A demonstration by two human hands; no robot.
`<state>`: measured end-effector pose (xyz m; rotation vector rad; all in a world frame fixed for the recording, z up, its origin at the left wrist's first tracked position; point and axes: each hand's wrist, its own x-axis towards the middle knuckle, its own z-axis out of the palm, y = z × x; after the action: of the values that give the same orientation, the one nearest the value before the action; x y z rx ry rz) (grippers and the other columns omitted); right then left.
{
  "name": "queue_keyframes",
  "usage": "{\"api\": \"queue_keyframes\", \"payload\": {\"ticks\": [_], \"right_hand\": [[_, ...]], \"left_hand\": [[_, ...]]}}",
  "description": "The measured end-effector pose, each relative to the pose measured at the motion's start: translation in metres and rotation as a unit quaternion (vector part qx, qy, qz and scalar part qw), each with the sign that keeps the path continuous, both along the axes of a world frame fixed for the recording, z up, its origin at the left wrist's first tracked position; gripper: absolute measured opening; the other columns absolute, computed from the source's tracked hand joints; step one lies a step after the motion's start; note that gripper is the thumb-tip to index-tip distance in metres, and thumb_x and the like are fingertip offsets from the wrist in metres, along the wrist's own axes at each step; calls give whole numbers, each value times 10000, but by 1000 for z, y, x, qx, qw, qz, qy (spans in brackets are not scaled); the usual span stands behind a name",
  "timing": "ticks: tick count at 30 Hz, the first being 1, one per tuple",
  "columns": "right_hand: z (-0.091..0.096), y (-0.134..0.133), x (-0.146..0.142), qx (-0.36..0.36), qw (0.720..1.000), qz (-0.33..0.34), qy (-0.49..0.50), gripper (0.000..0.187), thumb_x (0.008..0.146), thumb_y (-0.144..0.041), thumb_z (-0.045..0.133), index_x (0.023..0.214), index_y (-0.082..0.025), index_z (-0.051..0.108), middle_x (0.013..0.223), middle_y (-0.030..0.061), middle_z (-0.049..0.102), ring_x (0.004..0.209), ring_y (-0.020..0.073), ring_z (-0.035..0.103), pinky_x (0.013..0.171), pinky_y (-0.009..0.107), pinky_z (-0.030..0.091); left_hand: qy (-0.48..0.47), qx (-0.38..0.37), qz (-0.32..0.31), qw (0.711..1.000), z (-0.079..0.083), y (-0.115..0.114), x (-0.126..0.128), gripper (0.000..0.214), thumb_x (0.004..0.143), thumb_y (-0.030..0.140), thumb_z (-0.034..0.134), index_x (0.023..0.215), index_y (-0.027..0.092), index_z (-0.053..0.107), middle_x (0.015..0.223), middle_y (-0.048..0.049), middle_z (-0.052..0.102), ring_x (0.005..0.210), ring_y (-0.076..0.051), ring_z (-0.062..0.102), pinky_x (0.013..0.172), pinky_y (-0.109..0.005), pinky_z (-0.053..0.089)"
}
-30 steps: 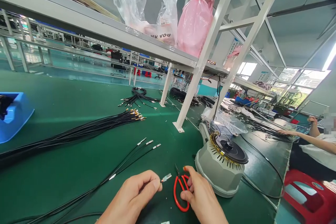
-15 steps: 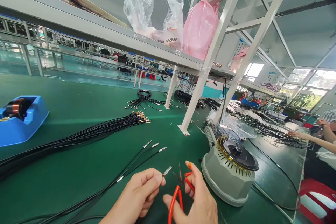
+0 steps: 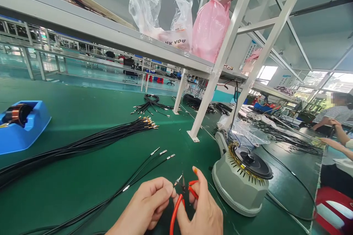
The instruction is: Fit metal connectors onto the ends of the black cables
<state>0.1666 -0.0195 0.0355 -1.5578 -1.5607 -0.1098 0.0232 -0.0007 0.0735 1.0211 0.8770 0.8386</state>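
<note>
My left hand point(image 3: 154, 200) pinches a thin black cable just behind its metal-tipped end point(image 3: 178, 180). My right hand point(image 3: 202, 205) is wrapped round red-handled pliers point(image 3: 176, 209), whose narrow dark jaws point up and lie right beside that cable end. Whether the jaws touch it I cannot tell. To the left of my hands, several black cables point(image 3: 110, 201) run up the green table, three of them with bare silver connectors point(image 3: 163, 152). A white marker band point(image 3: 126, 188) sits on one of them.
A thick bundle of black cables point(image 3: 91, 141) with gold ends lies further left, near a blue tape dispenser point(image 3: 27, 128). Right of my hands stands a grey-green round machine point(image 3: 239, 183). A shelf post point(image 3: 205, 106) meets the table ahead. Co-workers sit at the right, beside a red stool point(image 3: 332, 205).
My right hand has moved left, bringing the pliers' jaws up to the cable end. The cable end has turned slightly in my left hand. At the right, a co-worker's hand has shifted.
</note>
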Motion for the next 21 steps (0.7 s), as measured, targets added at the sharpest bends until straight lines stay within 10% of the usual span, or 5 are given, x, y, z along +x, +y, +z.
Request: {"api": "queue_keyframes", "payload": {"ticks": [5,16,21], "right_hand": [[11,10,35,-92,982,-54,157,511,903,-581,439,1235,-194,471,763,49,725,658,261,693,581,316,473],[-9,-4,55,-96,971,-62,-212,476,813,-112,488,1268,-188,606,1080,133,722,949,347,665,791,467,467],[2,-17,50,-32,998,62,-6,268,933,-316,473,992,-254,727,974,70,752,895,283,684,767,378,477]], "left_hand": [[32,34,0,999,-1,-4,1,459,749,637,642,720,188,549,463,140,231,424,-58,85,394,-221,39],[151,150,13,977,10,-15,-4,380,901,514,522,761,169,601,556,88,311,518,-101,222,471,-223,175],[178,181,14,967,5,-13,-4,386,894,493,539,1077,182,678,667,36,499,643,-153,451,610,-240,352]]}}
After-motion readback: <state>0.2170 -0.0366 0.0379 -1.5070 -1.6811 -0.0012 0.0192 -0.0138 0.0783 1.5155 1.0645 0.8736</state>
